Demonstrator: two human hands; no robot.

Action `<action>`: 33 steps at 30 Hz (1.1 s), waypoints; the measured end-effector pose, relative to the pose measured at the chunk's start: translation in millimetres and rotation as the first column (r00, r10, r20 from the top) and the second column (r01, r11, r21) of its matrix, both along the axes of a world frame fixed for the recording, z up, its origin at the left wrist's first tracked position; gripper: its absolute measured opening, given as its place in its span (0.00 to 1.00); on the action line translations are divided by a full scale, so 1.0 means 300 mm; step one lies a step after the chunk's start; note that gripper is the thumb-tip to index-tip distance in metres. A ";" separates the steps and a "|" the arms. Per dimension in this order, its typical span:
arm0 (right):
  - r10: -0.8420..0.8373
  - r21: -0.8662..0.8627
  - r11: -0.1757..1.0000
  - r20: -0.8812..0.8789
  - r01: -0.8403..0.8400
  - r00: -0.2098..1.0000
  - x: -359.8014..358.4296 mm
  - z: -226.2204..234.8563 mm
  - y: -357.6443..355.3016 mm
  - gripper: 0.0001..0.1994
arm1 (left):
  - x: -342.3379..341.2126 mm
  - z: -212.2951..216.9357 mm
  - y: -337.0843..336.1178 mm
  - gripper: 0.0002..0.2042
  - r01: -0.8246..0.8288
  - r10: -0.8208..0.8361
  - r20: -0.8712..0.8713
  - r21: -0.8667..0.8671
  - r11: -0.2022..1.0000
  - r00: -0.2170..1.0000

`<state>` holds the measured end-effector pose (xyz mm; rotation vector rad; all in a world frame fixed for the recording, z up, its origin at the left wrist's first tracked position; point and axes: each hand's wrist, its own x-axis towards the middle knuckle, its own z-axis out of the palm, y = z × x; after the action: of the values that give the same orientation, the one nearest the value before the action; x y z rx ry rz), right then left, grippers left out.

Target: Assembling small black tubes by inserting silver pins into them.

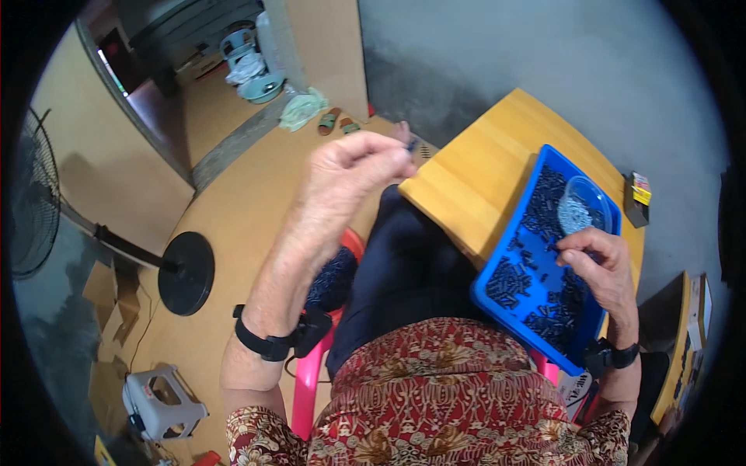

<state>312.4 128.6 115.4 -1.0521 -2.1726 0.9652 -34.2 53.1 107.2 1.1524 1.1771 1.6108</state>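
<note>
While the left hand (pixel 359 167) pinches a small dark piece (pixel 410 145) up high, the right hand (pixel 597 260) fingers close on another in the blue tray (pixel 497 268) on the tabletop (pixel 474 182); best pick one at a time.

tray (pixel 497 260): glossy blue plastic | table (pixel 474 182): smooth pale wood | small parts (pixel 509 283): matt dark plastic | bowl (pixel 581 203) at tray's 1 o'clock: clear plastic | chair (pixel 307 377): shiny pink plastic
</note>
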 end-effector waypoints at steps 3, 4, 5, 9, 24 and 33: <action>0.034 0.022 0.999 -0.026 -0.033 0.999 0.007 -0.019 0.013 0.07 | -0.169 -0.058 -0.068 0.08 -0.231 0.213 -0.200 -0.071 0.970 0.956; 0.023 0.019 1.000 -0.033 -0.022 0.999 0.010 -0.022 0.013 0.08 | -0.223 -0.104 -0.085 0.08 -0.239 0.220 -0.203 -0.076 0.968 0.954; 0.030 0.014 0.999 -0.046 -0.029 0.999 0.010 -0.030 0.016 0.08 | -0.278 -0.165 -0.110 0.08 -0.295 0.248 -0.271 -0.148 0.944 0.930; 0.041 0.036 0.999 -0.016 -0.041 0.999 0.004 -0.016 0.007 0.07 | -0.475 -0.460 -0.207 0.14 -0.500 0.220 -0.577 -0.387 0.774 0.787; -0.401 0.280 0.873 -0.051 0.399 0.915 0.319 -0.076 0.042 0.08 | -0.258 -0.330 -0.092 0.06 -0.189 0.150 -0.131 -0.369 0.910 0.980; -0.702 0.388 0.651 -0.020 0.652 0.712 0.585 -0.339 0.058 0.10 | -0.074 -0.294 0.200 0.08 -0.036 -0.112 -0.428 -0.322 0.946 0.897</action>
<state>487.9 145.9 13.8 -1.5915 -1.6943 0.1221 -56.5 113.1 19.0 1.3485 1.6282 1.0910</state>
